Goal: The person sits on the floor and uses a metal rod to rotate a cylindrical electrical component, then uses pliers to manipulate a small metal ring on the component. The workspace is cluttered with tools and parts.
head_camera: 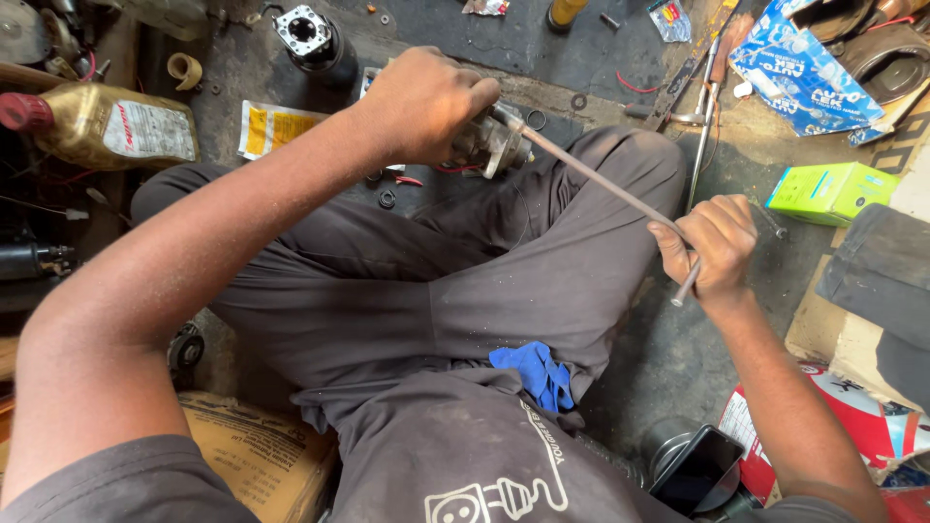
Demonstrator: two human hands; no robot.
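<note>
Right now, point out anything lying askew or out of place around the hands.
The yellow oil bottle lies on its side at far left. A blue carton at top right is torn open. Small washers lie scattered on the dirty floor near the left hand.

A repair workshop: an oil-stained floor strewn with washers, an oil bottle, motor parts, tools and parts boxes.
</note>
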